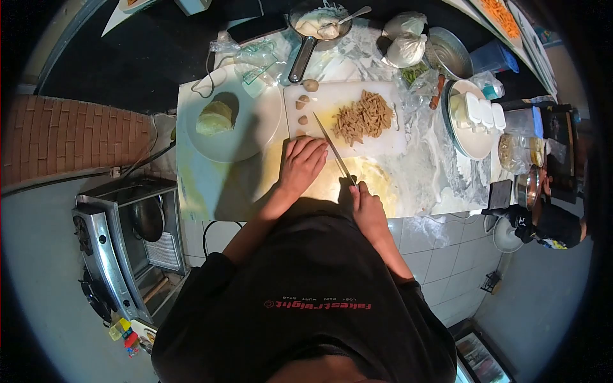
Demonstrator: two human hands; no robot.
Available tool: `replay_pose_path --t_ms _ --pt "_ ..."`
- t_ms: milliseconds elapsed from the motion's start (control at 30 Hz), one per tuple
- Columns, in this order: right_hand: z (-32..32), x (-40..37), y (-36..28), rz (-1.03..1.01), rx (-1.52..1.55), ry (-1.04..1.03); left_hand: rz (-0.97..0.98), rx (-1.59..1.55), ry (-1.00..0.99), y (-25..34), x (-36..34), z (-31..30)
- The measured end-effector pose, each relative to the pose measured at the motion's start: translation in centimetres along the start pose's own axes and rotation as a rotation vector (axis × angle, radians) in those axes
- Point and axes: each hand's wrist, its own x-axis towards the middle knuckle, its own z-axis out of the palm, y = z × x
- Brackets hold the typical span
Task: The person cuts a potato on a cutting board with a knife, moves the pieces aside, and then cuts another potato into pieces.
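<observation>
My right hand (366,207) grips the handle of a kitchen knife (332,144), its blade pointing away over a white cutting board (399,142). Beside the blade, my left hand (302,167) rests on the board's near left part, fingers bent and together; whatever lies under them is hidden. Small brown meatballs or pieces of them sit along the board's left side, among them a round one (310,85) at the top edge. Right of the blade lies a heap of chopped brown strips (364,119).
Left, a cabbage piece (215,119) sits on a large round plate (255,137). Behind the board stands a pan (305,54) with a spoon in it. Plastic bags (406,48), a metal bowl (449,51) and a plate with white containers (476,143) are right. Another person (555,225) is far right.
</observation>
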Motion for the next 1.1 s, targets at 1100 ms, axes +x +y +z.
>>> replay_pose_path --t_ms 1100 --pt "-0.1 0.2 2.5 -0.067 0.207 0.107 -0.065 -0.094 -0.003 -0.2 2.9 0.9"
